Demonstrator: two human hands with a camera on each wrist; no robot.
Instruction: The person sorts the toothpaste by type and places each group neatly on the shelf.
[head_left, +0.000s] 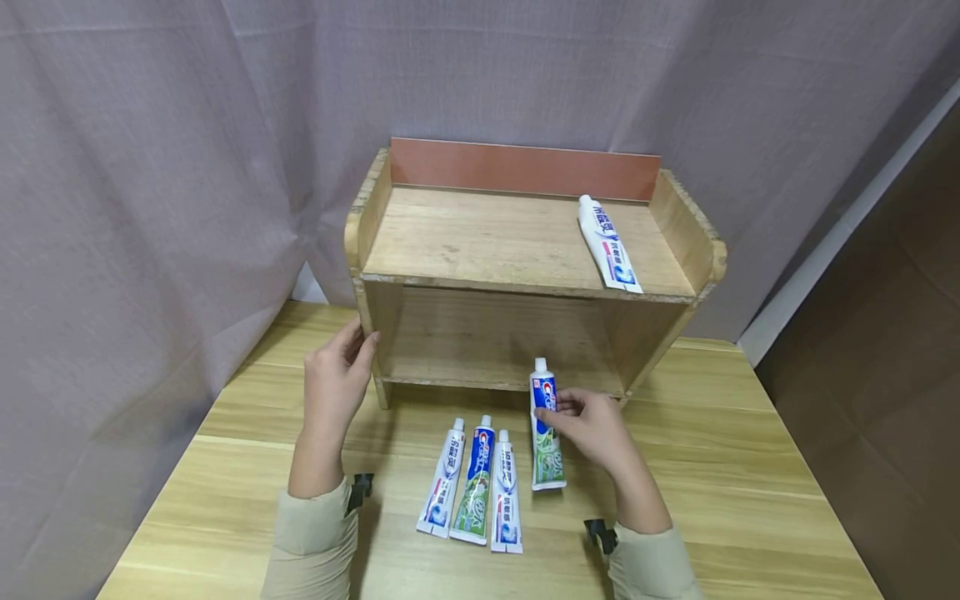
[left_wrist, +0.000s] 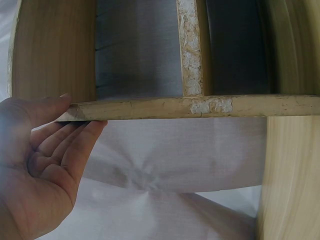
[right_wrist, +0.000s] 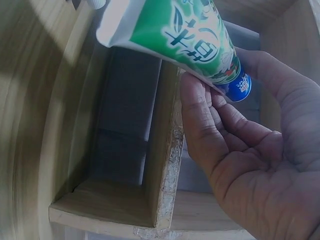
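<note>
My right hand [head_left: 600,429] grips a blue-and-green Crest toothpaste tube [head_left: 549,458], cap pointing away, in front of the wooden shelf's [head_left: 480,242] lower opening. In the right wrist view, the thumb and fingers hold this toothpaste tube [right_wrist: 195,42] near its blue end. With thumb on one face and fingers on the other, my left hand [left_wrist: 45,170] pinches the shelf's left side panel [left_wrist: 150,109]. A white-and-blue toothpaste tube [head_left: 609,246] lies on the right part of the upper board, its flat end at the front edge.
Side by side on the wooden table [head_left: 750,500], in front of the shelf, lie a white toothpaste tube [head_left: 441,483], a blue-and-green one [head_left: 474,492] and another white one [head_left: 506,504]. A reddish-brown back strip [head_left: 525,169] lines the shelf top. Grey cloth [head_left: 187,167] hangs behind.
</note>
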